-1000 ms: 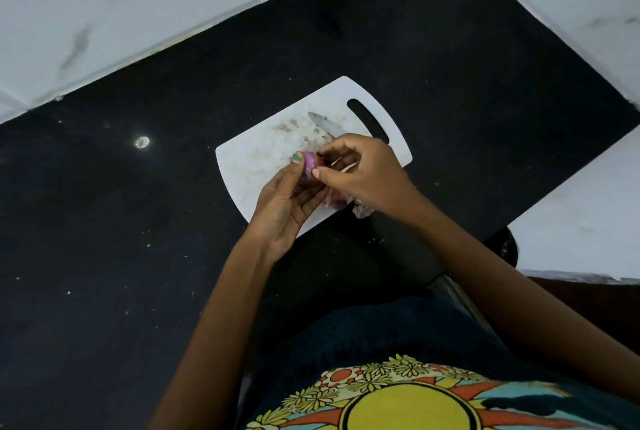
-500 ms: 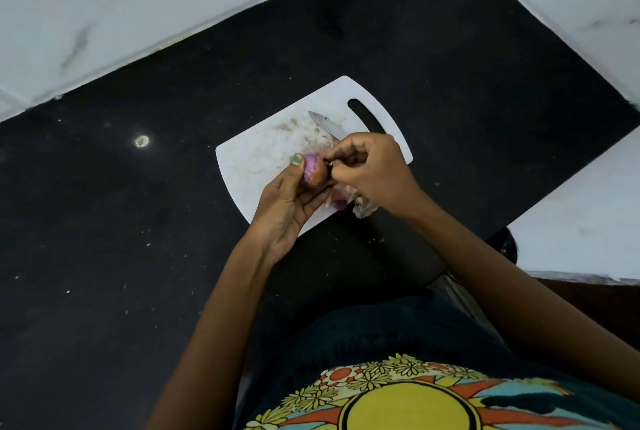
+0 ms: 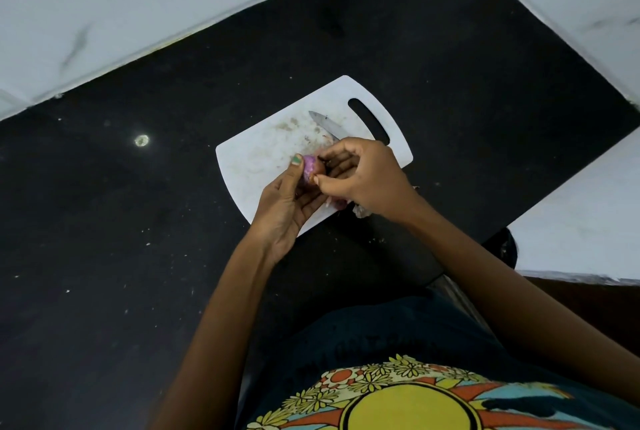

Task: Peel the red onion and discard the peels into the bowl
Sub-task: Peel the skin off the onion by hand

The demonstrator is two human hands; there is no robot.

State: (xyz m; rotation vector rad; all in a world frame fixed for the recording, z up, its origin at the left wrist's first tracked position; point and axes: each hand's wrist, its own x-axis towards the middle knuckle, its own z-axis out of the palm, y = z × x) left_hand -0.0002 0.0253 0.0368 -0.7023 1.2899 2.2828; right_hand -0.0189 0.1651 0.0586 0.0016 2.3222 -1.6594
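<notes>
Fingers (image 3: 320,181) — two hands, one onion (image 3: 309,167)

Knife (image 3: 327,125) handle and onion peels (image 3: 360,210) under right hand (image 3: 363,180)

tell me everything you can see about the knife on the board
Only the blade of the knife shows: a slim, pointed strip of grey metal lying flat on the white cutting board, near its slotted handle end. The tip points toward the board's far left side. The rest of the blade runs under the right hand, which hides the knife's handle. Neither hand appears to hold it. Faint brownish smears mark the board beside the blade.
</notes>
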